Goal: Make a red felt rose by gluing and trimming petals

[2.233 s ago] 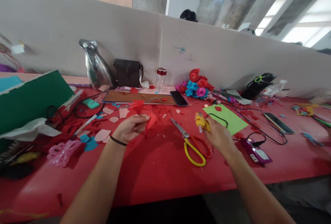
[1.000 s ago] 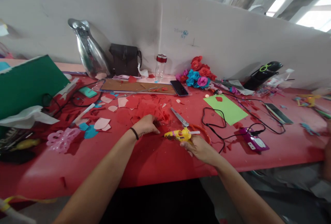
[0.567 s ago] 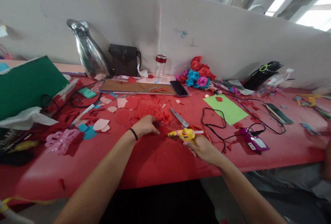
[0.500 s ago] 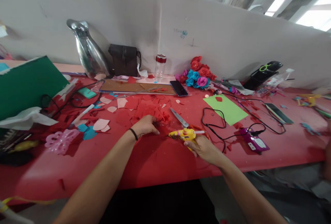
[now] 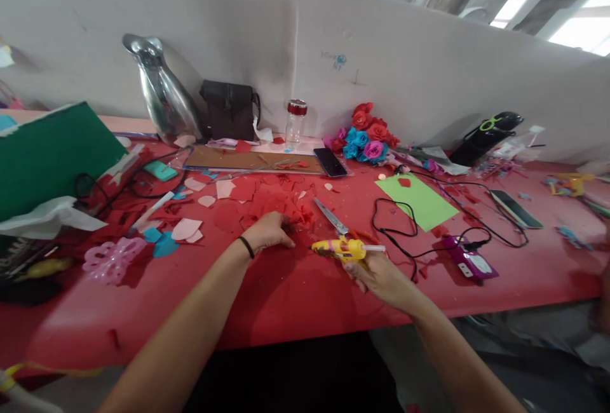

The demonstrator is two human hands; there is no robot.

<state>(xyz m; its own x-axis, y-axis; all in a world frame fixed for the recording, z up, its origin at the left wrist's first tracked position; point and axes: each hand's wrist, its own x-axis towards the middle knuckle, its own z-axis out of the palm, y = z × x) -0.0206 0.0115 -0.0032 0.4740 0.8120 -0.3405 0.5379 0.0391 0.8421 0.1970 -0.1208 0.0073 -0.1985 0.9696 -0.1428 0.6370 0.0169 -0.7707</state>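
My right hand point(image 5: 381, 276) is wrapped round the handle of a yellow hot glue gun point(image 5: 340, 248). A pale glue stick point(image 5: 374, 248) pokes out of its rear, and the nozzle points left toward my left hand point(image 5: 269, 233). That hand has curled fingers beside a heap of red paper pieces point(image 5: 274, 202). Red on red hides what lies between its fingertips, if anything. Scissors point(image 5: 332, 216) lie just beyond the gun, blades away from me, their orange-red handles partly behind it.
Pink petal cut-outs point(image 5: 186, 229) and blue ones point(image 5: 165, 244) lie left. Behind are a phone point(image 5: 329, 162), a glass jar point(image 5: 295, 127) and paper roses point(image 5: 366, 135). A black cord crosses green paper point(image 5: 419, 201) to a purple power adapter point(image 5: 469, 258).
The glue gun has tilted slightly, its rear end lower, and my right hand has shifted a little with it. My left hand is nearly still.
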